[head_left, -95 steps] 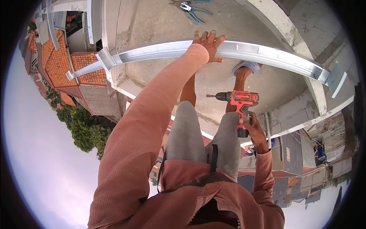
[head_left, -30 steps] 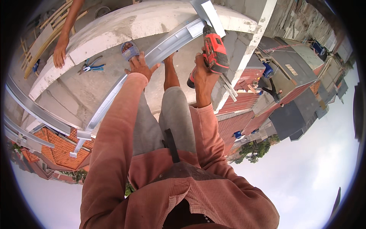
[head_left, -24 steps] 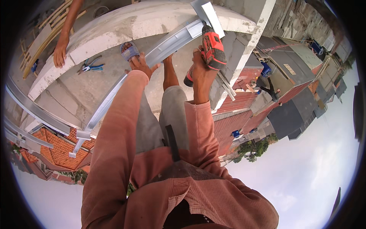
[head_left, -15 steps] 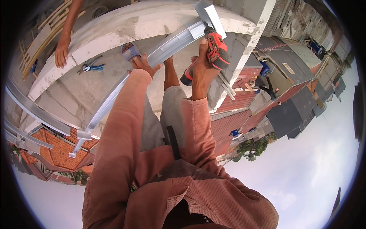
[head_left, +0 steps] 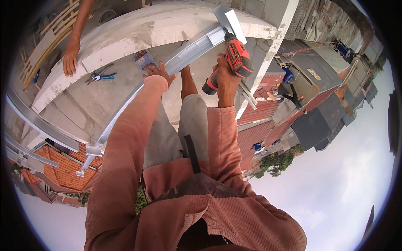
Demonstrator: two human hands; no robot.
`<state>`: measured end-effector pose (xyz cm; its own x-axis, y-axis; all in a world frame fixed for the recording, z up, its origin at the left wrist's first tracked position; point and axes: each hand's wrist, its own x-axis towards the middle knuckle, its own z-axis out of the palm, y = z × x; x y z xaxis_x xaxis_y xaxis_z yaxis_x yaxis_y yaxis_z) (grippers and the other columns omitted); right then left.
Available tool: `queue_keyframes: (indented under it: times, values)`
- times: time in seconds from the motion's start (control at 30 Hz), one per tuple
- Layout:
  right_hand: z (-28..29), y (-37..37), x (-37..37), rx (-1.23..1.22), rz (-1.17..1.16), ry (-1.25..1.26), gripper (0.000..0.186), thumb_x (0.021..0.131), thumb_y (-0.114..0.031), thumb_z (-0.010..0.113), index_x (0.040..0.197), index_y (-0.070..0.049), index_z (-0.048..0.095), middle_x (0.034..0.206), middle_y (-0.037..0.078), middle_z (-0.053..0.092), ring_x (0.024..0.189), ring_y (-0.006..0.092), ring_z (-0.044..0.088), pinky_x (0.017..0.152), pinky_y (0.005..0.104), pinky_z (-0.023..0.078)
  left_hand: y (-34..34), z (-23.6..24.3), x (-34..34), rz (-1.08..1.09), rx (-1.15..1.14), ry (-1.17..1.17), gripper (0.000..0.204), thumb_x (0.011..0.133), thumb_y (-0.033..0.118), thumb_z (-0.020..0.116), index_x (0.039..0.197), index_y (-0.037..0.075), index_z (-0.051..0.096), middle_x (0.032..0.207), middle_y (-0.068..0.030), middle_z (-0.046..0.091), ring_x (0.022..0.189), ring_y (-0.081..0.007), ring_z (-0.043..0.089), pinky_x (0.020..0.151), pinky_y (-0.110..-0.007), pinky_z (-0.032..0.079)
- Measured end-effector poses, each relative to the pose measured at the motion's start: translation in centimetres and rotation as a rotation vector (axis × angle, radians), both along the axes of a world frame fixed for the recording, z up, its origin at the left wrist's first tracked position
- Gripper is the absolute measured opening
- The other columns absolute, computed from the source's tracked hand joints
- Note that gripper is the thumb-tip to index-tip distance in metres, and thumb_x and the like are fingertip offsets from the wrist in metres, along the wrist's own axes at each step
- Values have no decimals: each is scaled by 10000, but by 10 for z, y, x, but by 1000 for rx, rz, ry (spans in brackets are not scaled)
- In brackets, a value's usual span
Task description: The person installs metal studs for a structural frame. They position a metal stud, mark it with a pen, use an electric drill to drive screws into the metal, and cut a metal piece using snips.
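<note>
My right hand (head_left: 228,76) is closed round the handle of a red and black cordless drill (head_left: 238,56). The drill's tip meets the far end of a long silvery metal channel (head_left: 188,52), where a short metal crosspiece (head_left: 230,23) sits across it. My left hand (head_left: 161,75) holds the channel farther down its length, its fingers partly hidden by the wrist and sleeve. Below the left hand the channel slants down to the left, part of it behind my sleeve.
A co-worker's hand (head_left: 70,62) rests on the pale concrete wall (head_left: 125,37). Pliers with blue handles (head_left: 102,77) lie on the concrete floor. More metal channels (head_left: 42,125) stretch at the left. Rooftops (head_left: 314,121) lie far below at the right, beyond the edge.
My left hand's fingers have drawn in from a wider spread on the channel. The drill has tilted and shifted slightly at the channel's end. The view has moved a little.
</note>
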<state>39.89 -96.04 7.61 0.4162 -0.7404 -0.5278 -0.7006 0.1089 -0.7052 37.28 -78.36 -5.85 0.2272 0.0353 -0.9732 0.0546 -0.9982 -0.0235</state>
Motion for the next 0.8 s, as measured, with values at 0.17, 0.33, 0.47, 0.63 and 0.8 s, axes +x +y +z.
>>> queue_keyframes:
  times: [0.17, 0.33, 0.47, 0.63, 0.8]
  values:
    - [-1, -35, -16, -39, 249, 160, 166, 879, -68, 680, 1019, 14, 646, 810, 59, 658, 601, 128, 602, 554, 298, 505, -54, 37, 113, 542, -736, -486, 693, 1018, 596, 493, 1417, 35, 562, 1362, -188, 638, 1150, -377, 665, 1046, -451, 483]
    - [3, -18, -6, 113, 27, 90, 173, 887, -93, 683, 1025, 4, 645, 819, 57, 664, 591, 124, 604, 558, 301, 503, -128, -54, 142, 488, -1011, -899, 572, 999, 424, 568, 1406, 23, 543, 1238, -248, 660, 1152, -433, 632, 1028, -469, 473]
    - [2, -13, -2, 73, -46, 6, 198, 889, -89, 684, 1061, -1, 637, 811, 51, 660, 586, 121, 599, 554, 303, 503, -160, -63, 132, 449, -968, -660, 545, 998, 387, 558, 1339, -38, 544, 1194, -268, 670, 1147, -466, 617, 1016, -500, 472]
    - [-2, -9, 1, 112, -124, 54, 74, 901, -60, 661, 942, -10, 626, 740, 29, 621, 592, 117, 585, 540, 300, 475, -177, -71, 113, 598, -747, -694, 509, 1052, 434, 437, 1214, -36, 546, 1130, -314, 686, 1140, -496, 615, 1014, -540, 464]
    - [-8, 0, 1, 120, -160, -36, 99, 890, -80, 684, 908, -20, 607, 711, 31, 606, 572, 122, 567, 523, 293, 453, -180, -89, 104, 514, -680, -819, 481, 1058, 413, 406, 1166, -36, 542, 1115, -326, 678, 1149, -491, 602, 1020, -555, 453]
